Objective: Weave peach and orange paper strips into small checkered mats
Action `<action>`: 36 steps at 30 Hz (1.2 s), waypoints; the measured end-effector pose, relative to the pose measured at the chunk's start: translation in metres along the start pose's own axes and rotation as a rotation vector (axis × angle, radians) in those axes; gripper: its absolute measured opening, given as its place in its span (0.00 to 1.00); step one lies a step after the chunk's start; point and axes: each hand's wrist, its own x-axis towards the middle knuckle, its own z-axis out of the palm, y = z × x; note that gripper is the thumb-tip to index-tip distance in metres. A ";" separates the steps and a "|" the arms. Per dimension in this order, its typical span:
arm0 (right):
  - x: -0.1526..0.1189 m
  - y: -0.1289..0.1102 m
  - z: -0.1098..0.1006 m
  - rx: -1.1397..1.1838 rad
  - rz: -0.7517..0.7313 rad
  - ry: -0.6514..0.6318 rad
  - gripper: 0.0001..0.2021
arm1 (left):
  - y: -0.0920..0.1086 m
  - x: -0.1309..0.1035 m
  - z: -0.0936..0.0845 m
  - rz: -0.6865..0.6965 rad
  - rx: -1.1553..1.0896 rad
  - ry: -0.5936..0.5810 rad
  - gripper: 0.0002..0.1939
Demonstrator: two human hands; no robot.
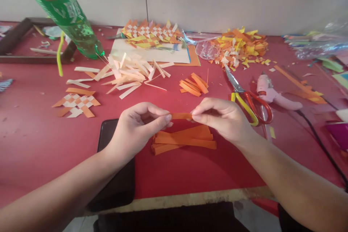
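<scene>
An orange paper strip (181,115) is stretched level between my two hands over the red table (168,181). My left hand (144,121) pinches its left end between thumb and fingers. The right end is pinched by my right hand (220,117). Just below the held strip lies a stack of long orange strips (182,140). Beyond my hands is a small pile of shorter orange pieces (194,84). Pale strips (130,72) lie heaped behind my left hand, and a woven orange-and-white paper piece (77,104) sits to the left.
A black phone (116,181) lies under my left forearm. Scissors (244,98) and a pink glue gun (277,92) are at the right. A green bottle (65,11) stands back left, near a dark frame (16,38). Woven pieces (152,33) and orange-yellow scraps (241,45) are behind.
</scene>
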 end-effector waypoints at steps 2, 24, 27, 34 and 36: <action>0.002 0.001 0.000 -0.073 -0.008 0.064 0.03 | -0.001 0.001 0.000 0.007 -0.014 0.009 0.09; -0.001 -0.002 -0.009 -0.715 -0.245 -0.267 0.10 | -0.009 -0.005 0.002 0.413 0.874 -0.303 0.07; -0.003 -0.002 -0.008 -0.691 -0.224 -0.374 0.10 | -0.008 -0.005 0.001 0.419 0.845 -0.267 0.07; -0.002 -0.005 -0.008 -0.436 -0.197 -0.418 0.06 | -0.007 -0.010 0.002 0.476 0.718 -0.235 0.08; -0.002 -0.007 -0.008 -0.352 -0.172 -0.421 0.06 | -0.007 -0.010 0.002 0.420 0.611 -0.217 0.08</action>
